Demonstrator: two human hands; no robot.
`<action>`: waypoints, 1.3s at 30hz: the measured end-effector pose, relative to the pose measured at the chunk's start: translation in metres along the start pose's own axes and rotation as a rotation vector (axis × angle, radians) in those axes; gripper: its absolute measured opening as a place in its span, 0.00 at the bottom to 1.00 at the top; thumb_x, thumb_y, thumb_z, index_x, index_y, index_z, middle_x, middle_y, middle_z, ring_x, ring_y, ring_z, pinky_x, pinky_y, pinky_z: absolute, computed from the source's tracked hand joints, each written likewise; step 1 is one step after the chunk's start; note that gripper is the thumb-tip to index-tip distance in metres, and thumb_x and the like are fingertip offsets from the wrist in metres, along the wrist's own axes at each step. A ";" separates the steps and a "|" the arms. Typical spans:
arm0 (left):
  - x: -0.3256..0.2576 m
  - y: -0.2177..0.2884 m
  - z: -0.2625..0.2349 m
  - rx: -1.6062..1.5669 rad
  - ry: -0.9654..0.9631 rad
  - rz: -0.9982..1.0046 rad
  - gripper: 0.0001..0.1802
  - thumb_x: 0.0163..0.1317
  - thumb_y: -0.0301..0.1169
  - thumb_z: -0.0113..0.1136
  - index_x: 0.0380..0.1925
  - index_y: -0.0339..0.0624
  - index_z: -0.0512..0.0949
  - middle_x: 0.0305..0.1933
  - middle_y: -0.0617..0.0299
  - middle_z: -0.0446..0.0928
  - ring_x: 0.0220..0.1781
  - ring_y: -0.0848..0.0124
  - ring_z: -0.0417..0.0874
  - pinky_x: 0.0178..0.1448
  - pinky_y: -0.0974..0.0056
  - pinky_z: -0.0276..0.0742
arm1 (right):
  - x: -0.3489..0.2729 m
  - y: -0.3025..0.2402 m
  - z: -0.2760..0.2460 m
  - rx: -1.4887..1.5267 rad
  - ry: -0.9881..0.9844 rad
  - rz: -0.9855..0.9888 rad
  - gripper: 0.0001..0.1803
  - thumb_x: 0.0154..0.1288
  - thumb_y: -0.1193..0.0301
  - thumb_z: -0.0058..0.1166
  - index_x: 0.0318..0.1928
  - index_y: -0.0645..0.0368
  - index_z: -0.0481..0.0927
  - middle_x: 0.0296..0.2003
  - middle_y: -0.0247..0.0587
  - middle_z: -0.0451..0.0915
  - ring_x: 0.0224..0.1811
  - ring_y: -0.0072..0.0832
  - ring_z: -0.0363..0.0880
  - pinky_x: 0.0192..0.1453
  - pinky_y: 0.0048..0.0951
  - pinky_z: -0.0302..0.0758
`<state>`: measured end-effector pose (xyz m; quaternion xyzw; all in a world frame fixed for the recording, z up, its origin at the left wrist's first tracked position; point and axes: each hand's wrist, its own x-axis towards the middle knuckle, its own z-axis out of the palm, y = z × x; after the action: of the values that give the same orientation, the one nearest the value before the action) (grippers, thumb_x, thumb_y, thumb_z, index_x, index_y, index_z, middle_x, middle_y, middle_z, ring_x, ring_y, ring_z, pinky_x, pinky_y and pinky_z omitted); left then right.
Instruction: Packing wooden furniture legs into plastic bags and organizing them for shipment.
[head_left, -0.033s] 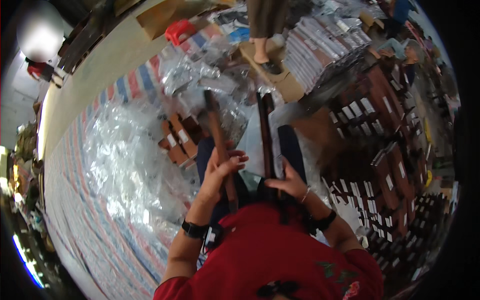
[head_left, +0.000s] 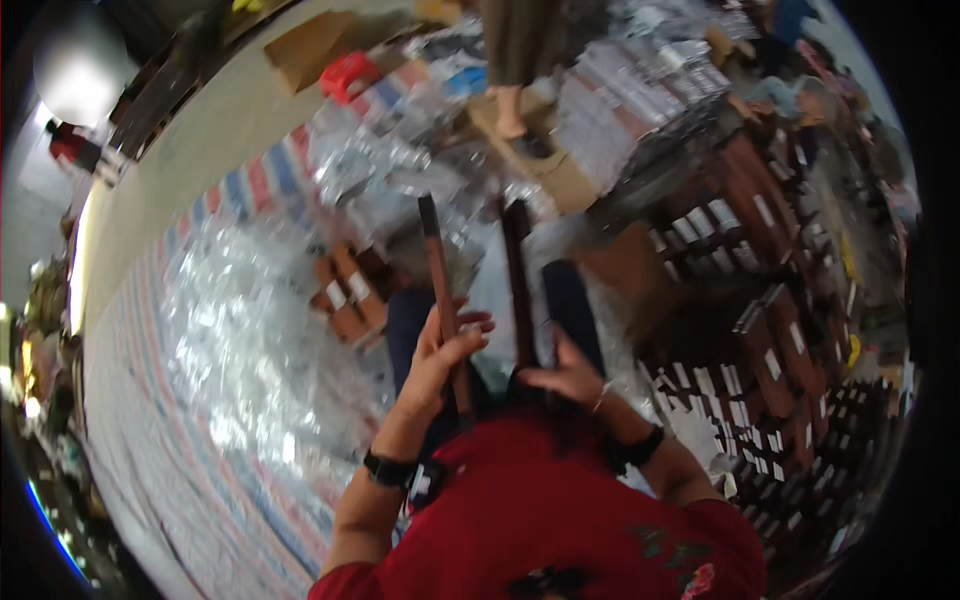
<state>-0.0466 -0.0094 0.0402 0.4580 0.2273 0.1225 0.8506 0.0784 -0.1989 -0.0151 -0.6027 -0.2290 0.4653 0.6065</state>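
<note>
Between the thumb and fingers of my left hand (head_left: 446, 352) is a long, narrow brown strip (head_left: 441, 275) with a dark far end, held lengthwise away from me. My right hand (head_left: 568, 372), a little blurred, closes at the near end of a darker brown strip (head_left: 519, 280), roughly alongside the first with a gap between. Thin whitish plastic shows beside the darker strip. Both strips are over my lap, between my dark-trousered knees. What the strips are exactly, I cannot tell.
Clear plastic wrapping (head_left: 270, 340) is heaped on the striped sheet (head_left: 150, 430) at left. Small brown boxes (head_left: 348, 290) lie beyond my left knee. Wrapped packs (head_left: 635, 95) are stacked far right, and many brown pieces (head_left: 765, 350) at right. A person (head_left: 510, 110) stands ahead.
The strip in my left hand stands slightly more upright. My right hand and the darker strip have shifted a little to the left, and the whole view has moved slightly.
</note>
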 end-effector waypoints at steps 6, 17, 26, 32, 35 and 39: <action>0.022 -0.065 -0.004 -0.126 -0.046 -0.097 0.27 0.60 0.29 0.62 0.59 0.41 0.66 0.48 0.64 0.76 0.49 0.73 0.77 0.55 0.65 0.73 | 0.006 0.054 0.021 -0.311 -0.025 -0.135 0.50 0.55 0.66 0.68 0.70 0.62 0.49 0.60 0.45 0.65 0.66 0.32 0.60 0.71 0.33 0.55; 0.021 -0.063 -0.016 -0.217 0.065 -0.262 0.25 0.56 0.35 0.63 0.52 0.38 0.70 0.43 0.58 0.76 0.46 0.63 0.79 0.51 0.58 0.77 | 0.008 0.038 0.023 0.051 -0.045 -0.071 0.49 0.58 0.62 0.66 0.70 0.66 0.49 0.60 0.47 0.66 0.63 0.27 0.64 0.67 0.28 0.61; 0.024 -0.055 -0.027 -0.233 0.043 -0.240 0.29 0.54 0.38 0.64 0.53 0.34 0.68 0.43 0.55 0.75 0.44 0.61 0.80 0.49 0.57 0.80 | 0.015 0.029 0.019 0.146 0.031 -0.009 0.29 0.64 0.66 0.59 0.62 0.62 0.66 0.51 0.33 0.74 0.53 0.21 0.71 0.59 0.24 0.67; 0.010 -0.064 -0.033 -0.181 0.094 -0.258 0.25 0.55 0.35 0.63 0.52 0.40 0.69 0.43 0.57 0.76 0.46 0.62 0.80 0.50 0.56 0.79 | -0.005 0.010 0.034 -0.457 0.125 -0.226 0.23 0.66 0.58 0.55 0.54 0.60 0.74 0.36 0.47 0.79 0.37 0.34 0.78 0.44 0.32 0.72; 0.014 -0.077 -0.032 -0.258 0.026 -0.253 0.31 0.56 0.35 0.63 0.58 0.38 0.65 0.52 0.54 0.74 0.54 0.60 0.78 0.59 0.56 0.74 | 0.000 0.032 0.031 -0.558 0.229 -0.283 0.16 0.67 0.62 0.53 0.45 0.62 0.78 0.33 0.47 0.77 0.35 0.41 0.77 0.41 0.34 0.72; 0.005 -0.072 -0.032 -0.277 0.007 -0.246 0.30 0.59 0.40 0.62 0.57 0.36 0.67 0.51 0.53 0.76 0.53 0.60 0.79 0.58 0.55 0.75 | -0.001 0.028 0.037 -0.470 0.206 -0.344 0.12 0.67 0.66 0.52 0.41 0.63 0.78 0.31 0.49 0.77 0.34 0.47 0.77 0.37 0.37 0.72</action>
<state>-0.0586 -0.0240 -0.0370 0.3047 0.2656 0.0495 0.9133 0.0392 -0.1850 -0.0347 -0.7229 -0.3664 0.2262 0.5403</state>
